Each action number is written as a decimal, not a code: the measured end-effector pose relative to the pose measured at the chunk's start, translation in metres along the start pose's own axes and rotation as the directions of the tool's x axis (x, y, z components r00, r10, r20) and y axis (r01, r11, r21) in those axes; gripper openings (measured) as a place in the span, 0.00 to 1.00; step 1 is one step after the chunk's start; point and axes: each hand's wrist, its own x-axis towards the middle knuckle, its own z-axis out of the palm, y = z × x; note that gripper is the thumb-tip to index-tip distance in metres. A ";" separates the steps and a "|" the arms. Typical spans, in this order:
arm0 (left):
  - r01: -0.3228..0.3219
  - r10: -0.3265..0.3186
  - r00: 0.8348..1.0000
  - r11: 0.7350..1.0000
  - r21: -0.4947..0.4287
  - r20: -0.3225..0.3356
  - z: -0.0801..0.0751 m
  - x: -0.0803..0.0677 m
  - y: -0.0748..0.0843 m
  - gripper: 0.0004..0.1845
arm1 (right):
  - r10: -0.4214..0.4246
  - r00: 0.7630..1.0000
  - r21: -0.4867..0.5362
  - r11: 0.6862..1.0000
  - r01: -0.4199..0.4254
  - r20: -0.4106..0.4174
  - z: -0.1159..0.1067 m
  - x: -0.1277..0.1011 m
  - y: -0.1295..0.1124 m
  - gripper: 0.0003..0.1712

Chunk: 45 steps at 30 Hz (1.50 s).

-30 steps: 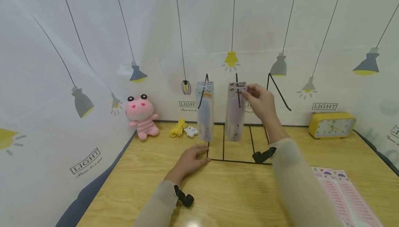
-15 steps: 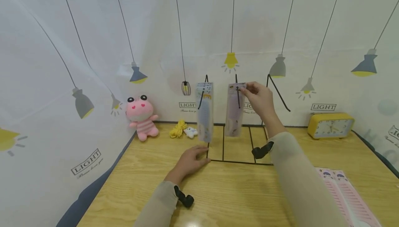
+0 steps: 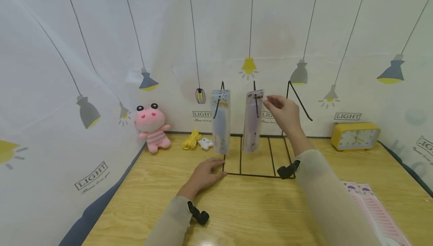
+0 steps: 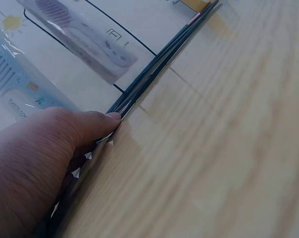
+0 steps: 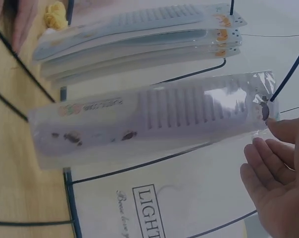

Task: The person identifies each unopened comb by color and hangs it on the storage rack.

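Your left hand (image 3: 204, 174) rests flat on the desk (image 3: 243, 212), fingers straight, pressing the front corner of the black wire rack (image 3: 257, 174) to steady it. Further back, your right hand (image 3: 283, 111) hovers just beside the top of the purple comb pack (image 3: 252, 122), fingers relaxed and gripping nothing; the pack hangs from the middle hook, so the hanging step looks finished. The blue comb packs (image 3: 220, 120) hang on the hook to its left. The next move probably calls for drawing the right hand back toward the pink comb packs (image 3: 375, 212) at the desk's near right edge, without brushing the hanging pack. There is open desk between rack and you; the empty right hook (image 3: 299, 99) juts near your wrist. Behind stand the pink plush toy (image 3: 151, 126), the yellow clock (image 3: 353, 135) and the curtain (image 3: 101, 50).
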 end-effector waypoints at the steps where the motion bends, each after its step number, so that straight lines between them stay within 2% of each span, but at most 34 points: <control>1: 0.002 -0.002 1.000 1.000 0.000 0.001 0.000 0.000 0.000 0.30 | 0.003 1.000 -0.005 1.000 -0.003 0.012 -0.002 -0.003 0.002 0.29; 8: 0.004 -0.004 1.000 1.000 0.005 0.001 0.000 0.001 0.000 0.31 | 0.000 0.997 -0.053 0.999 0.004 0.072 -0.013 -0.024 0.015 0.36; 13: 0.006 -0.006 1.000 1.000 -0.002 0.002 0.000 0.000 0.000 0.32 | -0.027 0.995 -0.119 0.992 0.039 0.100 -0.022 -0.037 0.023 0.35; 18: 0.010 -0.010 1.000 1.000 0.006 0.001 0.001 -0.001 0.000 0.32 | 0.018 0.993 -0.108 0.994 -0.006 0.114 -0.032 -0.054 0.029 0.35; 23: 0.014 -0.014 1.000 1.000 0.016 0.005 0.001 -0.001 0.001 0.32 | 0.056 0.989 -0.145 0.989 -0.037 0.134 -0.047 -0.072 0.035 0.35; 28: 0.014 -0.014 1.000 1.000 0.014 0.007 -0.001 -0.001 0.004 0.31 | 0.123 0.976 -0.092 0.990 -0.108 0.179 -0.069 -0.093 0.047 0.35; 35: 0.019 -0.019 1.000 1.000 0.024 0.011 0.000 0.000 0.004 0.31 | 0.152 0.953 -0.205 0.974 -0.098 0.264 -0.112 -0.127 0.088 0.32; 39: 0.042 -0.042 0.999 0.999 0.019 0.013 0.000 0.000 0.004 0.31 | 0.178 0.951 -0.265 0.958 -0.108 0.255 -0.140 -0.148 0.117 0.31; 42: 0.049 -0.049 0.999 0.999 0.014 0.014 -0.001 0.000 0.004 0.31 | 0.166 0.958 -0.260 0.960 -0.103 0.234 -0.158 -0.162 0.140 0.28; 45: 0.046 -0.047 0.999 0.999 0.020 0.011 -0.001 0.000 0.003 0.31 | 0.133 0.963 -0.204 0.975 -0.085 0.235 -0.170 -0.174 0.160 0.25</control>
